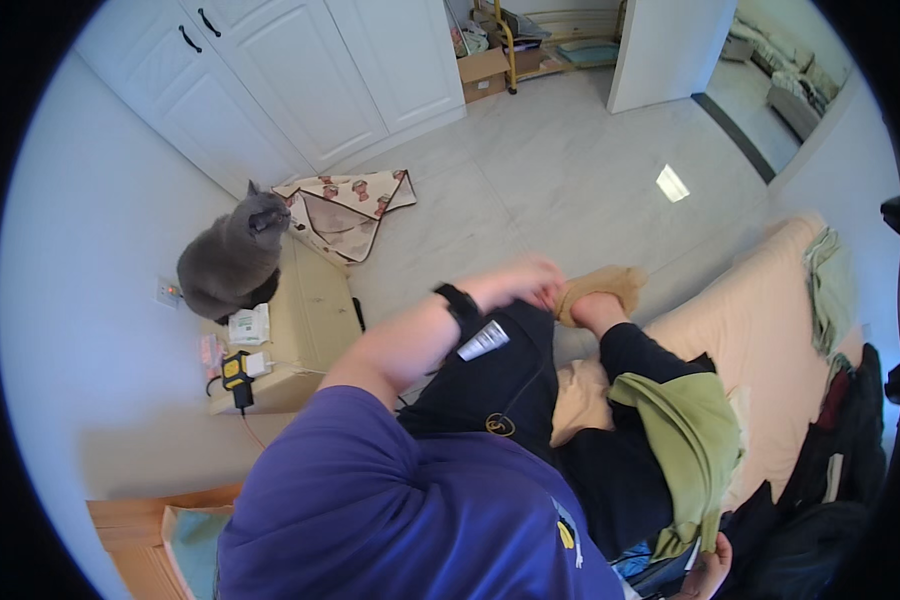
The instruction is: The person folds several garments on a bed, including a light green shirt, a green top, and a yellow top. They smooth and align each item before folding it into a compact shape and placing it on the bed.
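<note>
A tan low-cut sock covers the front of my foot, and the ankle above it is bare. My left hand, with a black watch on the wrist, reaches across to the sock's heel edge; its slightly blurred fingers are curled against the fabric. A green cloth garment drapes over my black-trousered leg and hangs down beside it. At the lower right, my right hand has its fingers closed at the garment's lower edge, beside a small white tag. Part of that hand is hidden by the cloth.
A grey cat sits on a cream cabinet holding a white packet and a yellow-black device. Patterned cloth hangs off its far end. Dark clothes lie at right, by the peach-covered bed.
</note>
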The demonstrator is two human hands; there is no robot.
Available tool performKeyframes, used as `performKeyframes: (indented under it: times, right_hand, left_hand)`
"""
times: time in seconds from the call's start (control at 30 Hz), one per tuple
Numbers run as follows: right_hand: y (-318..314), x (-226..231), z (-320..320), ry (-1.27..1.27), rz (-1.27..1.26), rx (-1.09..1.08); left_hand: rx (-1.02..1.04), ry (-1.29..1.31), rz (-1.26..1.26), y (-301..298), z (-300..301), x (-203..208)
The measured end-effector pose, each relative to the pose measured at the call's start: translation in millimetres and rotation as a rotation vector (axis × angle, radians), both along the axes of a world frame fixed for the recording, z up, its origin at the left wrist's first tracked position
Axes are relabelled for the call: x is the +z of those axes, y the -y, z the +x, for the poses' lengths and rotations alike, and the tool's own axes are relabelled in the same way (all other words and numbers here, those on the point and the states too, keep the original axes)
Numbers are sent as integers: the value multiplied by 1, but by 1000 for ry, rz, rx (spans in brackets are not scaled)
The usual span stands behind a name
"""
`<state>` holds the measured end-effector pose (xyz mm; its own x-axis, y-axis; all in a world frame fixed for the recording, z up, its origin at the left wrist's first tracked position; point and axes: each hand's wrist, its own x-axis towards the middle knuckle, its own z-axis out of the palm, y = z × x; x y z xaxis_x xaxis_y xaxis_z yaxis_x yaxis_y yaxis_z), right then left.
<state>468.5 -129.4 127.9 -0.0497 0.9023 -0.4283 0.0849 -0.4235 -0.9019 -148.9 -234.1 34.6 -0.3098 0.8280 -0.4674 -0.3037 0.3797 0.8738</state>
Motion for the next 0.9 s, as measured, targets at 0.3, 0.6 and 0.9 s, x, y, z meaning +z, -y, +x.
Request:
performKeyframes:
  times: [0.3,0.6,0.9]
  right_hand:
    - [-19,-51,-8,30,-36,140]
    - [-34,-60,-30,-21,-85,217]
    - [-33,-63,-33,-8,-120,177]
  left_hand:
    - [829,-1562,-438,290,-212,73]
    - [551,-1443,-1142,370,-290,71]
    - [642,-1373,-1105,395,-298,57]
